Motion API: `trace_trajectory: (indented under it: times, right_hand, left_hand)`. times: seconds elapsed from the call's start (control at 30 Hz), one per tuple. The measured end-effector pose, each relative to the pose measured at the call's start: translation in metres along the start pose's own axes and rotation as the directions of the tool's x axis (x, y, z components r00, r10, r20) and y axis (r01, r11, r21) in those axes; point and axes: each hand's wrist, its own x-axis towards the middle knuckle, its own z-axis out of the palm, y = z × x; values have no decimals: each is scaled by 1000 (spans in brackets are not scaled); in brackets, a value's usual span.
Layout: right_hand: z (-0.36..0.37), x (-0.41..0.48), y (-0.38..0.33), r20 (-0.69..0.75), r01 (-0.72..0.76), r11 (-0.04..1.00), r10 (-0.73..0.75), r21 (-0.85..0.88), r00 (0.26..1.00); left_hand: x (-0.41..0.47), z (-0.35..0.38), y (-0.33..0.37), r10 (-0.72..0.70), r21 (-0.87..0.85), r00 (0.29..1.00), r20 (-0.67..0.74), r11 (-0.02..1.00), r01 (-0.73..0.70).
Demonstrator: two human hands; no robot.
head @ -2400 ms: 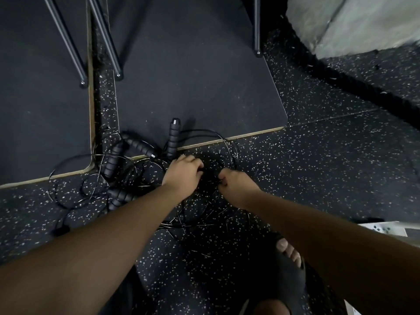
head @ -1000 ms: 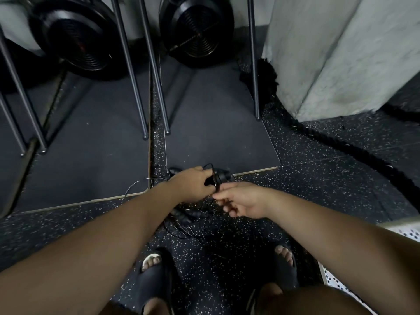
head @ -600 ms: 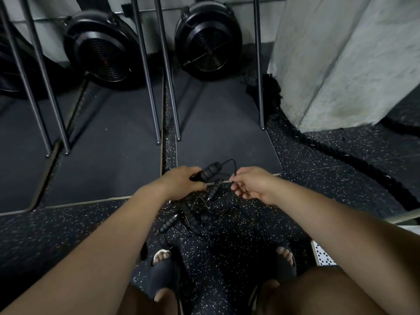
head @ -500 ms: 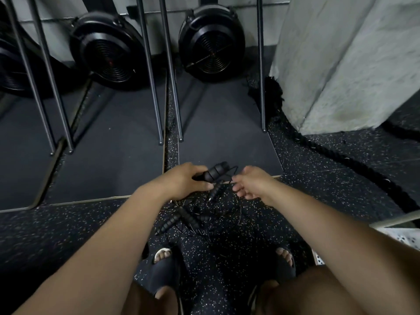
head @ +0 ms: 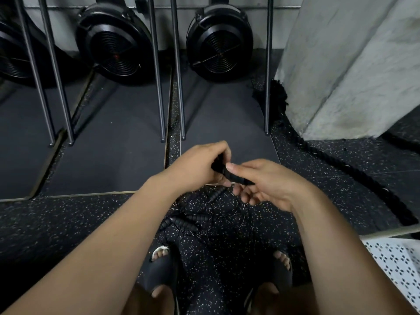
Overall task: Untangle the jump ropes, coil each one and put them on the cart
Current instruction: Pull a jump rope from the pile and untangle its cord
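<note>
Jump ropes (head: 193, 220) are seen tangled low over the speckled floor (head: 329, 189), near the edge of the mat (head: 227, 123), while one black handle (head: 238, 178) is gripped by the curled fingers of the left hand (head: 197, 169) and pinched by the right hand (head: 268, 185), apparently so its cord can be drawn free.

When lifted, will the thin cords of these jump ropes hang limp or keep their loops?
Likely springy: the thin cords form round loops as they hang. The loose handles would probably swing and snag. Seems light: the left hand holds it by one handle.
</note>
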Motion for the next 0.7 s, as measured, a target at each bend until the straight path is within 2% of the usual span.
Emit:
trace_trajectory:
  times: [0.1, 0.4, 0.47, 0.57, 0.63, 0.7]
  right_hand:
    - [-2, 1, -8, -28, 73, 996, -72, 40, 997]
    - [-25, -10, -40, 7, 269, 902, -289, 337, 957]
    - [-34, -15, -42, 5, 331, 835, -371, 440, 929]
    - [-45, -18, -42, -46, 396, 669, -477, 629, 878]
    - [-50, -15, -40, -91, 422, 579, -513, 698, 854]
    - [-50, -11, -37, -127, 433, 541, -511, 721, 850]
  left_hand:
    - [4, -8, -9, -48, -9, 997, -53, 999, 48]
    - [10, -17, -34, -207, -173, 953, -223, 970, 171]
    - [12, -13, -37, -242, -171, 949, -204, 963, 209]
    - [14, -6, -32, -274, -113, 958, -84, 958, 264]
    - [16, 0, -25, -271, -54, 963, 5, 961, 271]
    - [19, 4, -16, -253, -20, 967, 30, 967, 254]
